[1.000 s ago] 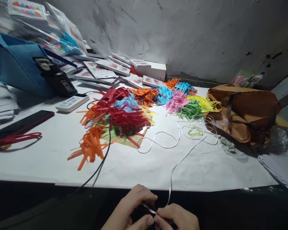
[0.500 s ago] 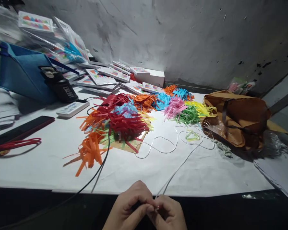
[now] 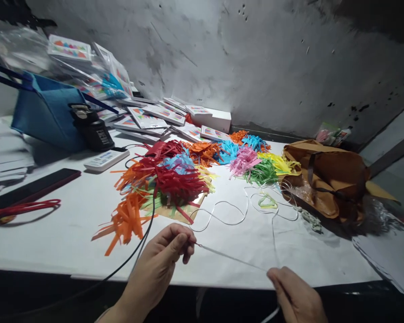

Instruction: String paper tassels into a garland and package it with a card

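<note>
My left hand (image 3: 166, 255) is closed in a pinch on a thin reddish looped piece (image 3: 198, 244), its kind too small to tell. From that loop a white string (image 3: 234, 259) runs taut to my right hand (image 3: 298, 294), whose thumb and finger are closed on it. Both hands are raised at the table's front edge. The string's loose length lies in curls on the white table covering (image 3: 235, 244). Beyond my left hand is a pile of paper-fringe tassels: red (image 3: 182, 181), orange (image 3: 126, 220) and light blue. Pink (image 3: 244, 160), green (image 3: 261, 171) and yellow (image 3: 281, 163) tassels lie farther right.
A brown bag (image 3: 336, 179) sits at the right, near stacked paper (image 3: 384, 255). On the left are a phone (image 3: 33, 186), a white power bank (image 3: 107, 160), a black bottle (image 3: 93, 130) and a blue bag (image 3: 50, 112). Printed boxes (image 3: 148, 117) are heaped behind. A black cable (image 3: 148, 229) crosses the front edge.
My hands were together at the front edge; they have moved apart, left hand up and leftward, right hand to the right, with the string now stretched between them. The view has shifted slightly.
</note>
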Motion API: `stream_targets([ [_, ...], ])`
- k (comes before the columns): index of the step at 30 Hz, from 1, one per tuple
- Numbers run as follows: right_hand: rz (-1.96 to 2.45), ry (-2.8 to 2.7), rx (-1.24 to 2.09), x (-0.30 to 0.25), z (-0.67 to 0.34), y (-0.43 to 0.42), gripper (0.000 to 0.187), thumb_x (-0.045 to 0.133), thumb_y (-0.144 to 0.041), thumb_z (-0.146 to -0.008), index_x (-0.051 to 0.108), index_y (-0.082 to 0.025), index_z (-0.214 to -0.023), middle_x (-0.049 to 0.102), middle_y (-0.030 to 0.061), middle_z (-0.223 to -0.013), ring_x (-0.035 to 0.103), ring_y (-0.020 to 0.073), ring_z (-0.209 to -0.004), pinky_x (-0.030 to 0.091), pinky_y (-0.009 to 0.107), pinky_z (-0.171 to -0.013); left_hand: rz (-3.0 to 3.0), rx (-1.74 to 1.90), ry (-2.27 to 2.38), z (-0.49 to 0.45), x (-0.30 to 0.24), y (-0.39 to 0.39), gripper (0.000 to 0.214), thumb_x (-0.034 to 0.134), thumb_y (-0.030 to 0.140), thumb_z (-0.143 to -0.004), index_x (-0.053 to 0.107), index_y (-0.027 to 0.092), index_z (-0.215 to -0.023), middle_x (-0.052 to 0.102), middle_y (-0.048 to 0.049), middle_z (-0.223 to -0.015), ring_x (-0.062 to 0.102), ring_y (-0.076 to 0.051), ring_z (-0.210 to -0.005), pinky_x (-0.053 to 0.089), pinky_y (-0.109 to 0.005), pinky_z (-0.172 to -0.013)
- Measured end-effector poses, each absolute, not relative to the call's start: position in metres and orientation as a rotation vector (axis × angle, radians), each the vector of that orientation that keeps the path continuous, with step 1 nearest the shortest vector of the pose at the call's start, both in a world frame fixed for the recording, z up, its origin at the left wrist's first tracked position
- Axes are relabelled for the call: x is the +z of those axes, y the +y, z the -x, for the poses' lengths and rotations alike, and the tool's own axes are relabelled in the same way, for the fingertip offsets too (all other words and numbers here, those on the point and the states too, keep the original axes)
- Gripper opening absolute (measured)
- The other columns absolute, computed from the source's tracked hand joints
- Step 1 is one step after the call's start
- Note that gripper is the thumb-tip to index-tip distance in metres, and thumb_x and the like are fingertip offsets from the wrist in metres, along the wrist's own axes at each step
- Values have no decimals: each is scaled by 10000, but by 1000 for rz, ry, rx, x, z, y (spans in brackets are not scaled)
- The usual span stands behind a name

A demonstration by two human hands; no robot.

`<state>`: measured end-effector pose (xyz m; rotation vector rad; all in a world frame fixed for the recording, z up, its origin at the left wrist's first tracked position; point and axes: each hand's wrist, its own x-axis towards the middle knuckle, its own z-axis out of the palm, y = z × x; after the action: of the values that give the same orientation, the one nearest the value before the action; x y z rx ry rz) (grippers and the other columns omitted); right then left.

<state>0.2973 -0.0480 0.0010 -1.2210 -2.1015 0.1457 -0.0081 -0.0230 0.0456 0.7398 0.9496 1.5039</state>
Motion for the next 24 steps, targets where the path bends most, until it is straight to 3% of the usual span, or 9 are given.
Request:
stream_targets([
  [2,1176,-2169,-160,11,-328,-29,147,542,-293,-1007,671,-222,-995,689,7,-754,705,151,-683,521,221,-692,-748,1586,941,13,52,-16,303,908,425,-682,722,189,-714,696,12,-696,586,-95,-569,462,-161,-500],
  [5,1235,-2159,-417,27,-372,9,245,498,-354,-1023,699,-223,-978,743,46,-861,728,176,-736,527,256,-712,-794,1709,914,20,60,-6,305,913,429,-675,727,194,-732,711,12,-713,587,-95,-577,469,-161,-511],
  [9,1440,-2193,-282,37,-401,56,320,458,-407,-1015,721,-241,-942,762,57,-914,739,188,-801,548,254,-707,-924,1791,967,21,57,1,298,881,453,-716,746,197,-785,738,-6,-754,588,-106,-613,485,-178,-556],
  [13,1437,-2245,-202,22,-383,72,351,405,-339,-1006,731,-208,-991,781,80,-937,755,201,-823,572,261,-719,-1006,1725,1049,20,44,3,314,827,487,-771,742,185,-790,742,-28,-776,599,-128,-649,499,-202,-589],
  [18,1549,-2193,-105,-1,-362,62,464,335,-225,-977,589,-132,-1354,775,80,-865,736,204,-696,557,289,-638,-767,1830,1096,42,40,8,439,937,530,-563,754,174,-743,721,-3,-692,576,-104,-587,500,-170,-554],
  [24,2007,-1915,-141,-12,-435,69,491,326,-267,-899,709,-189,-1195,759,86,-743,747,282,-707,556,358,-638,-573,1928,1109,70,46,13,480,993,493,-413,744,196,-696,723,16,-694,585,-107,-593,523,-157,-545],
])
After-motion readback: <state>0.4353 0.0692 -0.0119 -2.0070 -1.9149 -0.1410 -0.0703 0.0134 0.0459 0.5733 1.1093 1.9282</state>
